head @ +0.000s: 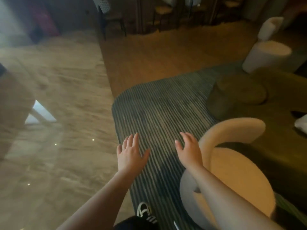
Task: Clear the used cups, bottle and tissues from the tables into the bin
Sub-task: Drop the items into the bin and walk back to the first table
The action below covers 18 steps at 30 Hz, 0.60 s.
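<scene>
Nearest the camera, a black-and-white shoe (144, 210) stands on the striped rug (159, 103), with the round cream chair (239, 173) just to its right. Both of the person's arms reach forward over the rug. Left of the chair, the left hand (130, 152) hangs palm down, fingers spread wide and holding nothing. The right hand (189, 149) hovers just beside the chair's curved backrest, also spread and empty.

Right of the chair, at the frame's edge, a crumpled white thing (301, 124) lies on a dark olive surface (282, 100) that may be a table; it could be a tissue, but it is cut off and too blurred to be sure. No cup, bottle or bin can be made out anywhere in view, so the task's things seem to lie mostly outside this frame.

If that white thing is a tissue, it should be very light, soft and easily crushed, so a loose pinch or a scoop of the fingers from above would do, taking care that it does not tear or shed bits. Used cups would likely be light and thin-walled, best held around the middle and kept upright in case of dregs. A bottle would be stiffer and smoother, best gripped around the body.

Beyond the chair, a white cylindrical stool (265, 55) stands on the wooden floor (166, 52), and dining chairs (111, 15) show far off.
</scene>
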Each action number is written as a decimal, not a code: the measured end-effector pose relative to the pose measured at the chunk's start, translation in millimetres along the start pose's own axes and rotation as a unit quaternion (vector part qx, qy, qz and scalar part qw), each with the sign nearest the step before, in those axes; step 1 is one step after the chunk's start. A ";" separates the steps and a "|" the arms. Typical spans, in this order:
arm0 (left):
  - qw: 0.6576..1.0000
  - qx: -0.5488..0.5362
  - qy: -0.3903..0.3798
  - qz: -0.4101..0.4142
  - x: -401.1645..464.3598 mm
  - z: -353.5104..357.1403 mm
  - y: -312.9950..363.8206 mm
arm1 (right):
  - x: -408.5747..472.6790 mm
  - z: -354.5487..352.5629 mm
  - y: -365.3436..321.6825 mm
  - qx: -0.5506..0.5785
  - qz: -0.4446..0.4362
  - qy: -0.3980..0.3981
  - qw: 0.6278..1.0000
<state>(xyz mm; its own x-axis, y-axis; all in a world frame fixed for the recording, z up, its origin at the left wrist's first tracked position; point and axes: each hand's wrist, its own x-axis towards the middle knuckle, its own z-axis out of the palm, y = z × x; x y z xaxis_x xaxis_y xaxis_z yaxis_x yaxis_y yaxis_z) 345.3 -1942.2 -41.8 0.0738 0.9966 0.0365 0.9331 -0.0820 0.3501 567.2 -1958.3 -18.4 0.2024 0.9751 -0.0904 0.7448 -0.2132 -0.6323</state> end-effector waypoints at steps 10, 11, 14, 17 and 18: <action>0.999 -0.030 -0.004 0.021 246.7 0.8 25.7 | 220.1 -7.5 -20.7 0.009 0.039 0.039 0.998; 0.999 -0.031 -0.003 0.025 272.2 5.3 30.2 | 244.0 -7.0 -17.3 0.014 0.040 0.048 0.998; 0.999 -0.020 0.004 0.039 359.1 26.2 46.4 | 326.9 -6.9 -3.1 0.033 0.050 0.066 0.996; 0.999 -0.006 -0.002 0.039 460.3 52.0 65.4 | 427.7 -12.1 16.4 0.040 0.047 0.069 0.996; 0.999 -0.001 -0.003 0.036 497.0 60.4 72.9 | 466.0 -16.6 22.3 0.041 0.046 0.068 0.996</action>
<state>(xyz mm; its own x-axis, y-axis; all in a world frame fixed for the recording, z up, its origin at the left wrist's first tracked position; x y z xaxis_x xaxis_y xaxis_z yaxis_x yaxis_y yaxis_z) 471.3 -1452.3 -54.7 0.1436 0.9881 0.0557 0.9245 -0.1540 0.3488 688.7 -1509.7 -61.8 0.3554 0.9334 -0.0499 0.6660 -0.2903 -0.6872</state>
